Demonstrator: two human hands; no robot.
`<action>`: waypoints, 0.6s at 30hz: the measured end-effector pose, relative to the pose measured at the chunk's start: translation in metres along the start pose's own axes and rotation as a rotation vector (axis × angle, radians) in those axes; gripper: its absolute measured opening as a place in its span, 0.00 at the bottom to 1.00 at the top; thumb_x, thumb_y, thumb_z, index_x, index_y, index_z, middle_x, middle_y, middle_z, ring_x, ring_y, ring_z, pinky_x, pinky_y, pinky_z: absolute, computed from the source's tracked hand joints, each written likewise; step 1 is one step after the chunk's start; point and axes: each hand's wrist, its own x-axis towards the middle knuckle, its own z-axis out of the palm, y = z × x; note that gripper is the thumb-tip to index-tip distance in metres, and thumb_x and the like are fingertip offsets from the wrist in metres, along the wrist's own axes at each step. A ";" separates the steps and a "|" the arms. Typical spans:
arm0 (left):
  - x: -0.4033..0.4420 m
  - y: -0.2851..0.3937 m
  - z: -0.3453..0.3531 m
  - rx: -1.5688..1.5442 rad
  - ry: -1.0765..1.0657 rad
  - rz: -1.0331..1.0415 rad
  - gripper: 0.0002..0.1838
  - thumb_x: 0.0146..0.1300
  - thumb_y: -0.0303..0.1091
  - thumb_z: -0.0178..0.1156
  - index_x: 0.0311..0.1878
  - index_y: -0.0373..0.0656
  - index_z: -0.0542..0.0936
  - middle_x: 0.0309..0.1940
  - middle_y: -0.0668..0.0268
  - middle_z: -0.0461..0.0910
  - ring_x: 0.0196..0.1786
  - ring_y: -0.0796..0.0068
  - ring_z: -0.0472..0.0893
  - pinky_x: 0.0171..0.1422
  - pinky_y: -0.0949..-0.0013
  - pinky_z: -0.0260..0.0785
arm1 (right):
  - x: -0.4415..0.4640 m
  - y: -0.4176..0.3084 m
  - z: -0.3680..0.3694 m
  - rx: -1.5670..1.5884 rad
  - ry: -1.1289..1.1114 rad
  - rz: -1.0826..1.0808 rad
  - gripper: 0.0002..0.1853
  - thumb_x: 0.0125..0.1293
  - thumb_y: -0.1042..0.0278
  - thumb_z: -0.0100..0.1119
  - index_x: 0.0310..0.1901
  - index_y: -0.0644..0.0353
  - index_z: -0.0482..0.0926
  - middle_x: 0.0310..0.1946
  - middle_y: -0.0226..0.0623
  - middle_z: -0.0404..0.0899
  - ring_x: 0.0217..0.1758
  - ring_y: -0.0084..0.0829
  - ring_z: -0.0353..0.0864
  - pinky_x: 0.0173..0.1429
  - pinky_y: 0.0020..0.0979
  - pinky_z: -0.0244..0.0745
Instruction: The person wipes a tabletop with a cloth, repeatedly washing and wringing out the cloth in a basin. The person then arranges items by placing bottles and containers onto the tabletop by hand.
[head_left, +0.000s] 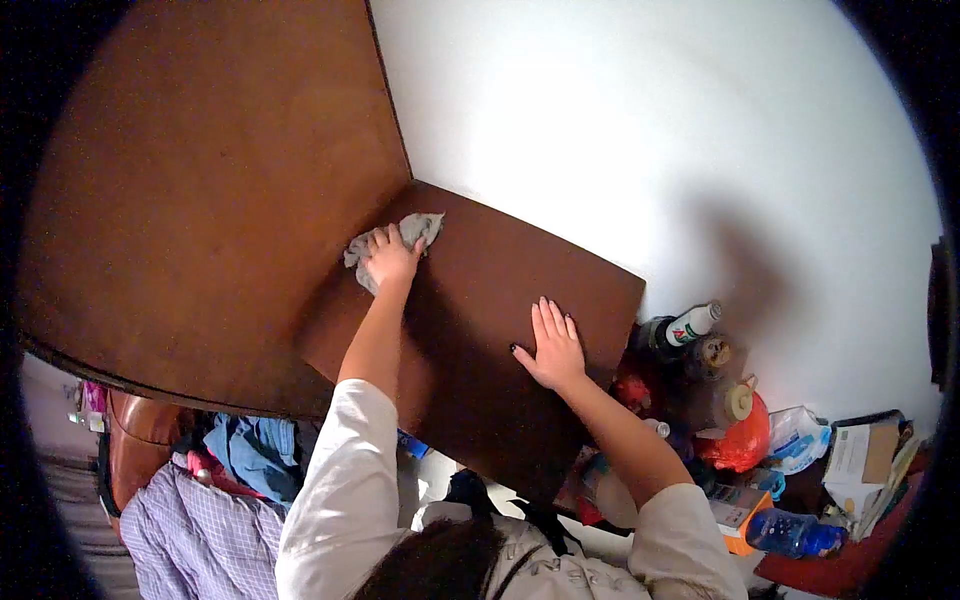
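Under my left hand (391, 258) is a crumpled grey cloth (425, 228), pressed onto the dark brown wooden surface (490, 260) near its far left corner. The fingers curl over the cloth, and part of it sticks out on both sides. My right hand (556, 347) lies flat on the same surface, toward its right side, with fingers stretched out and nothing held. A tall brown wooden panel (220, 180) rises along the left edge of the surface.
A white wall (640, 130) borders the far edge. To the right are bottles, a red bag (742, 435), a blue-tinted plastic bottle (795, 533) and a white box (858, 455). At lower left lie a checked quilt (200, 530) and blue clothing (255, 455) beside a brown leather seat (140, 440).
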 end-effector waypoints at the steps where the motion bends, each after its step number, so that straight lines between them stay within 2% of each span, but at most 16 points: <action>1: 0.007 0.009 0.004 -0.004 0.011 -0.001 0.40 0.56 0.64 0.49 0.66 0.49 0.59 0.66 0.58 0.55 0.68 0.59 0.56 0.61 0.46 0.56 | 0.000 -0.001 0.000 -0.001 0.009 -0.003 0.41 0.61 0.42 0.46 0.65 0.67 0.51 0.68 0.47 0.46 0.72 0.42 0.43 0.71 0.44 0.41; 4: 0.013 0.046 0.003 -0.024 -0.045 0.062 0.39 0.58 0.64 0.47 0.66 0.48 0.57 0.65 0.57 0.56 0.67 0.54 0.58 0.60 0.44 0.56 | -0.002 -0.004 -0.007 0.019 -0.005 0.013 0.41 0.60 0.44 0.49 0.65 0.67 0.52 0.68 0.47 0.47 0.72 0.41 0.44 0.71 0.43 0.41; 5: 0.009 0.064 0.000 -0.065 -0.123 0.080 0.39 0.58 0.63 0.47 0.66 0.49 0.56 0.66 0.57 0.55 0.67 0.54 0.57 0.60 0.42 0.56 | 0.000 -0.005 -0.009 0.026 -0.018 0.011 0.41 0.59 0.44 0.50 0.65 0.67 0.52 0.68 0.47 0.48 0.72 0.41 0.44 0.71 0.43 0.42; 6: -0.003 0.088 -0.005 0.004 -0.101 0.137 0.37 0.58 0.62 0.48 0.66 0.49 0.57 0.66 0.57 0.55 0.67 0.54 0.58 0.60 0.41 0.55 | 0.002 -0.004 -0.008 0.024 0.000 0.009 0.41 0.59 0.44 0.50 0.65 0.67 0.52 0.68 0.47 0.48 0.72 0.41 0.44 0.71 0.43 0.42; 7: -0.017 0.108 -0.003 -0.084 -0.102 0.197 0.36 0.59 0.60 0.48 0.65 0.49 0.59 0.66 0.58 0.55 0.66 0.54 0.58 0.60 0.41 0.55 | 0.000 -0.004 -0.006 0.022 0.009 0.002 0.41 0.59 0.44 0.51 0.65 0.67 0.52 0.68 0.47 0.48 0.72 0.41 0.44 0.71 0.43 0.42; 9: -0.049 0.150 -0.003 -0.069 -0.163 0.276 0.35 0.60 0.59 0.48 0.66 0.50 0.59 0.67 0.60 0.54 0.68 0.55 0.55 0.61 0.39 0.53 | -0.002 -0.002 -0.005 0.020 0.031 -0.010 0.41 0.58 0.46 0.52 0.64 0.67 0.53 0.67 0.48 0.49 0.71 0.41 0.45 0.71 0.43 0.43; 10: -0.063 0.161 0.007 -0.078 -0.110 0.337 0.35 0.59 0.59 0.49 0.66 0.52 0.59 0.67 0.60 0.54 0.69 0.55 0.53 0.61 0.38 0.52 | -0.001 -0.002 -0.003 0.025 0.044 -0.011 0.40 0.57 0.48 0.53 0.64 0.67 0.54 0.67 0.48 0.49 0.71 0.43 0.47 0.70 0.43 0.45; 11: -0.076 0.165 0.007 -0.096 -0.108 0.361 0.34 0.58 0.58 0.50 0.66 0.54 0.59 0.67 0.61 0.54 0.69 0.57 0.52 0.61 0.38 0.52 | -0.002 -0.002 -0.001 0.032 0.053 -0.009 0.39 0.57 0.49 0.54 0.63 0.67 0.55 0.67 0.49 0.50 0.70 0.44 0.48 0.70 0.43 0.47; 14: -0.096 0.143 0.017 -0.118 0.017 0.466 0.32 0.56 0.59 0.52 0.63 0.57 0.64 0.64 0.61 0.61 0.67 0.59 0.58 0.59 0.37 0.54 | -0.003 0.011 0.006 0.386 0.235 0.016 0.33 0.54 0.59 0.57 0.59 0.68 0.59 0.64 0.51 0.53 0.67 0.48 0.53 0.69 0.42 0.51; 15: -0.108 0.131 0.015 -0.101 0.031 0.496 0.31 0.55 0.57 0.53 0.61 0.58 0.66 0.63 0.61 0.61 0.67 0.60 0.59 0.58 0.37 0.54 | -0.007 0.006 -0.004 0.494 0.294 0.085 0.31 0.51 0.68 0.57 0.57 0.67 0.60 0.62 0.52 0.55 0.65 0.51 0.56 0.67 0.42 0.54; 18: -0.165 0.092 0.001 -0.121 0.053 0.556 0.30 0.54 0.55 0.56 0.60 0.58 0.68 0.61 0.61 0.64 0.65 0.61 0.61 0.58 0.41 0.56 | -0.010 0.010 0.001 0.563 0.387 0.008 0.31 0.52 0.71 0.55 0.59 0.64 0.57 0.62 0.50 0.54 0.65 0.51 0.55 0.68 0.41 0.53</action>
